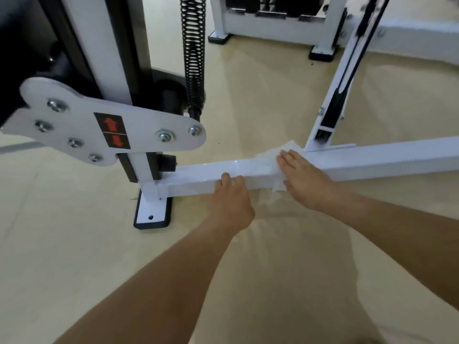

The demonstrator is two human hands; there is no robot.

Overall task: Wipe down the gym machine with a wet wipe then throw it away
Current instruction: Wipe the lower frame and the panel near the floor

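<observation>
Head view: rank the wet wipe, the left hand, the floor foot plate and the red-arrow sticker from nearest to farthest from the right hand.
1. wet wipe: pressed under the right hand on the white bar.
2. left hand: gripping the bar just to the left.
3. foot plate: on the floor at the bar's left end.
4. red-arrow sticker: higher up and farther left.

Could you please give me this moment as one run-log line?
step: wiping | right hand: presses wet wipe on base bar | left hand: grips base bar
</observation>
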